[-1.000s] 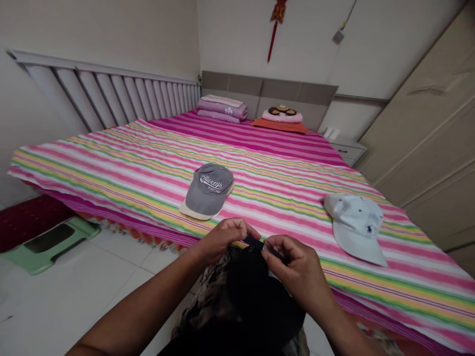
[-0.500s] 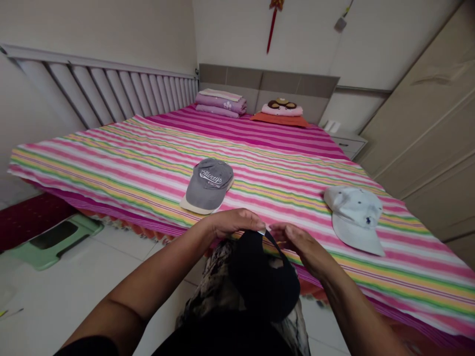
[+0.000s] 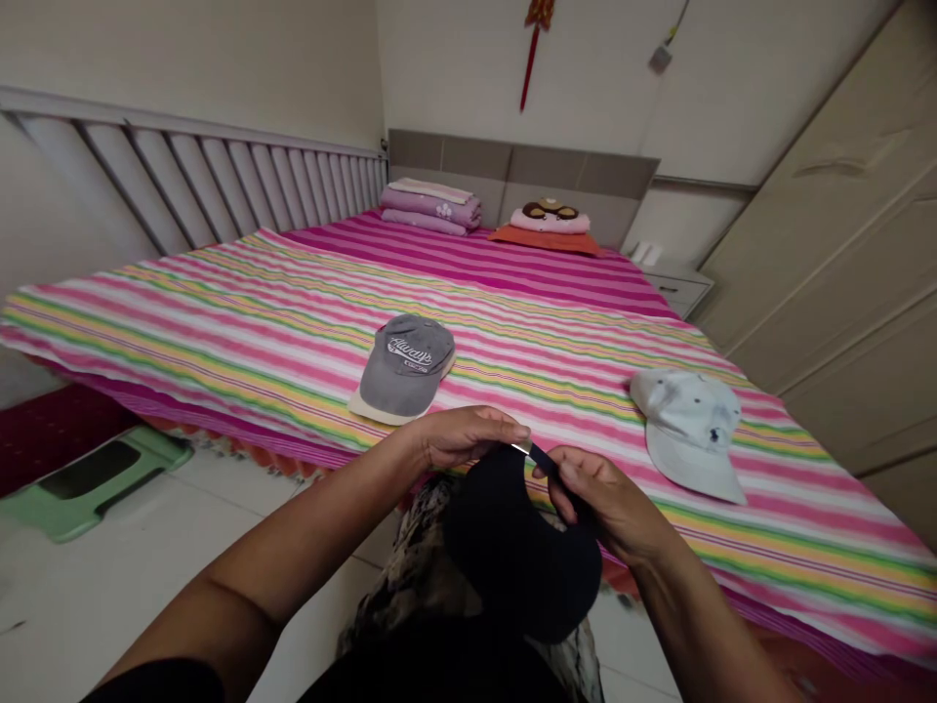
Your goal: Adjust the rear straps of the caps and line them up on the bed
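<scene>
My hands hold a black baseball cap (image 3: 519,547) up over my lap, its crown hanging down. My left hand (image 3: 461,436) grips the cap's back edge next to a small metal buckle (image 3: 521,448). My right hand (image 3: 592,493) pinches the thin black adjustment strap (image 3: 546,460). Ahead on the bed, left of my hands, lies a grey cap (image 3: 402,369) with white lettering and a pale underside. A pale blue-white cap (image 3: 688,430) with a small dark emblem lies to the right, apart from my right hand.
The caps lie on a striped pink, yellow and green bedsheet (image 3: 220,337). Folded lilac bedding (image 3: 431,207) and a pillow (image 3: 549,223) sit by the headboard. A beige wardrobe (image 3: 827,273) stands right; a green step stool (image 3: 95,488) sits on the tiled floor (image 3: 146,596) left.
My hands have moved apart from their close pinch at the strap. The black cap now hangs lower and shows more, and my right hand has closed on the strap. The view has shifted slightly.
</scene>
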`<action>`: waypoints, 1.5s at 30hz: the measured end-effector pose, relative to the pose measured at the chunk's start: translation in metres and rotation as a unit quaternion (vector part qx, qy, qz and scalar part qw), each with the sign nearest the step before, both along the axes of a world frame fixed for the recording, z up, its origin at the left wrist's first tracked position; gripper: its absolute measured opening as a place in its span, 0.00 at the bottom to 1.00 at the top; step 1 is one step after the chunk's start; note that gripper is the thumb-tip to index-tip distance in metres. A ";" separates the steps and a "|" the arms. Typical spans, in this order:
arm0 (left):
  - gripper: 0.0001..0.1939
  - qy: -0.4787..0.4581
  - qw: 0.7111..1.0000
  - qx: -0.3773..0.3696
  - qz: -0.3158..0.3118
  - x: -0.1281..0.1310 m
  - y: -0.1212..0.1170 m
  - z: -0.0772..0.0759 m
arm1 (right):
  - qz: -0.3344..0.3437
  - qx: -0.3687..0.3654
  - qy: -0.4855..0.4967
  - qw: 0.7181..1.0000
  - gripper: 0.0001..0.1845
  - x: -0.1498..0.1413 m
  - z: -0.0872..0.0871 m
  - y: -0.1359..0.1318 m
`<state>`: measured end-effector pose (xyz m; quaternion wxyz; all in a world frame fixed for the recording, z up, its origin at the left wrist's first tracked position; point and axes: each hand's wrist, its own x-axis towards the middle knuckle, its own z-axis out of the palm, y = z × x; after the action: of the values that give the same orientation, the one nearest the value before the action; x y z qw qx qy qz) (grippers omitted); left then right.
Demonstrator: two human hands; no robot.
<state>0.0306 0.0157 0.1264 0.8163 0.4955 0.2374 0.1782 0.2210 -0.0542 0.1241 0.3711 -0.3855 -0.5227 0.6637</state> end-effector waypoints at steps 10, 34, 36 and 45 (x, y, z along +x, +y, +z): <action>0.15 0.039 0.999 0.025 -0.001 0.006 -0.004 0.001 | -0.085 -0.012 -0.062 0.994 0.15 -0.012 0.011 -0.004; 0.14 0.056 0.997 0.056 -0.006 0.010 -0.001 -0.004 | -0.105 -0.030 -0.077 0.991 0.13 -0.015 0.018 -0.001; 0.14 0.056 0.997 0.048 -0.008 0.010 -0.002 -0.004 | -0.111 -0.020 -0.086 0.990 0.13 -0.016 0.017 -0.001; 0.16 0.045 0.999 0.022 -0.007 0.009 -0.003 -0.001 | -0.167 0.276 -0.277 0.905 0.11 -0.013 0.012 -0.005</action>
<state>0.0393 0.0128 0.1251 0.7949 0.5225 0.2668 0.1549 0.2084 -0.0588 0.1364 0.4082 -0.5175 -0.6950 0.2873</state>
